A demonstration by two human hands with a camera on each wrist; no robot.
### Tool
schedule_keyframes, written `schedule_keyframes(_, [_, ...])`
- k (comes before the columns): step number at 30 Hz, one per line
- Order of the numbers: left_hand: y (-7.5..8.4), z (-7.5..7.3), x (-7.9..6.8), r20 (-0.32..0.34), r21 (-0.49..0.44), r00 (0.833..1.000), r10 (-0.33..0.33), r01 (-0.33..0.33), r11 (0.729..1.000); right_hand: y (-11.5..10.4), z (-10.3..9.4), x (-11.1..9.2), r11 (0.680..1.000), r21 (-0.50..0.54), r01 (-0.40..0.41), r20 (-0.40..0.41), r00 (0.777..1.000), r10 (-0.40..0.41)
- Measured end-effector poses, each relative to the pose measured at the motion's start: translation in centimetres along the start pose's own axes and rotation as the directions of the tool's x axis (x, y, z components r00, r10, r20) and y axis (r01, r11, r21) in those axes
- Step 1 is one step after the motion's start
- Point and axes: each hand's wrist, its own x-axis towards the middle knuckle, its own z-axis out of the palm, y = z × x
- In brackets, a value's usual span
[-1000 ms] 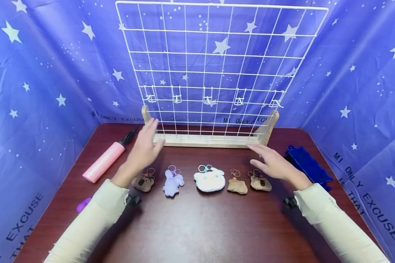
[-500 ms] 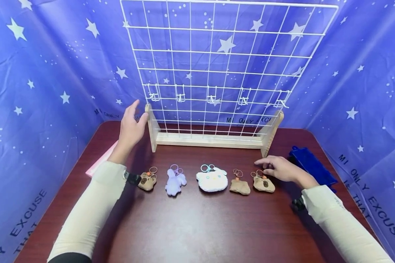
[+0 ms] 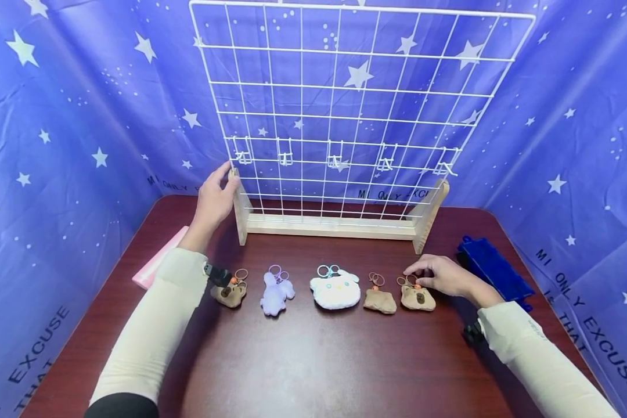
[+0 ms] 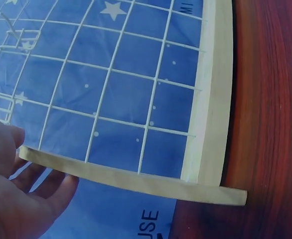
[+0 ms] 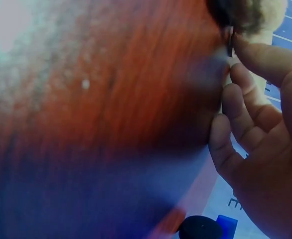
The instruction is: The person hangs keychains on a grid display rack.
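A white wire grid rack (image 3: pixel 339 98) stands in a wooden base at the back. My left hand (image 3: pixel 215 196) is at its left wooden upright (image 4: pixel 131 184); in the left wrist view the thumb is on the near side and the fingers curl behind. Brown plush keychains (image 3: pixel 418 298) (image 3: pixel 380 302) (image 3: pixel 229 295), a lilac bunny-shaped one (image 3: pixel 277 295) and a white one (image 3: pixel 337 292) lie in a row. My right hand (image 3: pixel 444 275) pinches the rightmost brown keychain's rings; the right wrist view shows thumb and fingertips together beside its blurred plush (image 5: pixel 258 17).
Several white hooks (image 3: pixel 335 161) hang along the rack's middle wires. A blue plastic holder (image 3: pixel 493 270) lies at the table's right side, behind the right hand. A pink cylinder (image 3: pixel 162 258) lies at the left, partly under the left arm. Star-printed curtains (image 3: pixel 57 145) enclose the table (image 3: pixel 313 366).
My left hand has gone back and left from over the table to the rack's left upright. My right hand has come down onto the rightmost brown keychain's rings.
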Motion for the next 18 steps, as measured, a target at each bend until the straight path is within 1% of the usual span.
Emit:
schedule_keyframes(3, [-0.14, -0.21, 0.08, 0.0, 0.016, 1.0, 0.004, -0.004, 1.0, -0.01, 0.2, 0.04, 1.0, -0.02, 0.009, -0.025, 1.0, -0.009])
schedule_keyframes(5, [-0.16, -0.26, 0.19, -0.003, 0.032, 1.0, 0.018, -0.018, 0.999, 0.0, 0.32, -0.03, 0.999, -0.033, 0.011, -0.039, 0.999, -0.013])
schedule_keyframes(8, [-0.22, -0.26, 0.35, -0.023, 0.049, 0.999, 0.041, -0.04, 0.998, 0.02, 0.33, -0.15, 0.999, -0.032, 0.016, -0.05, 0.999, -0.017])
schedule_keyframes(13, [-0.63, -0.04, 0.74, -0.06, 0.07, 0.994, 0.088, -0.083, 0.994, 0.05, 0.64, -0.36, 0.999, -0.034, 0.017, -0.094, 0.995, -0.02])
schedule_keyframes(15, [-0.72, 0.01, 0.81, -0.065, 0.075, 0.993, 0.098, -0.093, 0.993, 0.06, 0.79, -0.41, 0.998, -0.052, 0.035, -0.119, 0.992, -0.041])
schedule_keyframes(18, [-0.85, -0.05, 0.71, -0.066, 0.071, 0.993, 0.096, -0.091, 0.993, 0.1, 1.04, -0.42, 0.995, -0.071, 0.072, -0.144, 0.986, -0.082])
